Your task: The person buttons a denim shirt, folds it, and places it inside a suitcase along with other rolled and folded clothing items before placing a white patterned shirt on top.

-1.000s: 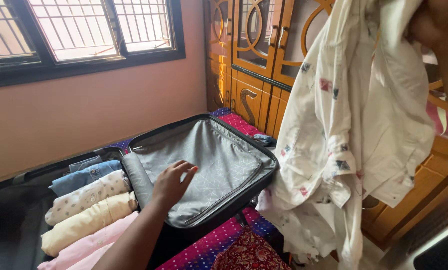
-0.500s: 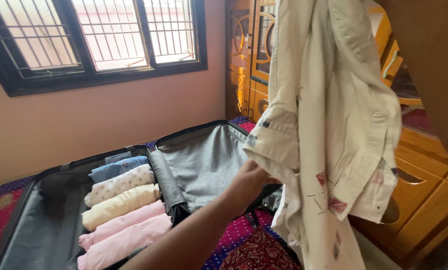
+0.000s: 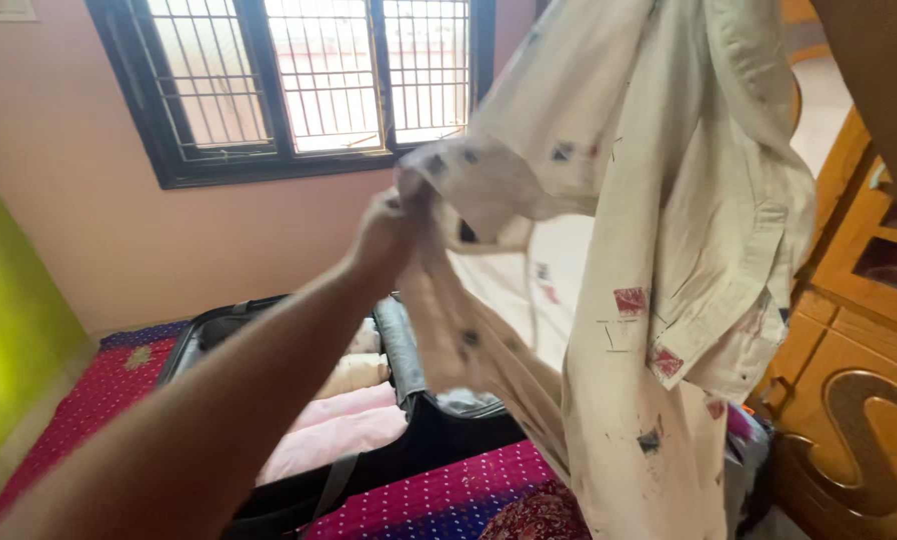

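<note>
While I watch through the head camera, my left hand [image 3: 389,232] is closed on a fold of the white shirt [image 3: 669,250], pinching the cloth near a sleeve or the front edge and pulling it out to the side. My right hand is out of frame; only a dark stretch of the arm shows at the top right corner, so I cannot tell how it is gripping, though the shirt hangs from up there. The shirt is held in the air, in front of the window [image 3: 299,80] and the wooden wardrobe [image 3: 849,380], well above the open suitcase [image 3: 299,470] that lies on the red dotted bedspread [image 3: 449,495].

I judge the shirt to be light and thoroughly limp: it drapes in loose folds, sags between the two holds, and its tail dangles low toward the bedspread. It has small red and dark printed squares on it, and the cloth looks thin and not at all slippery. A pinch anywhere will hold, but the firmer seams, collar, shoulders or cuffs seem the best places to take it so it hangs flat instead of bunching.

Inside the suitcase I can see rolled clothes [image 3: 344,430], pale pink and cream, lying side by side against the grey lining.
</note>
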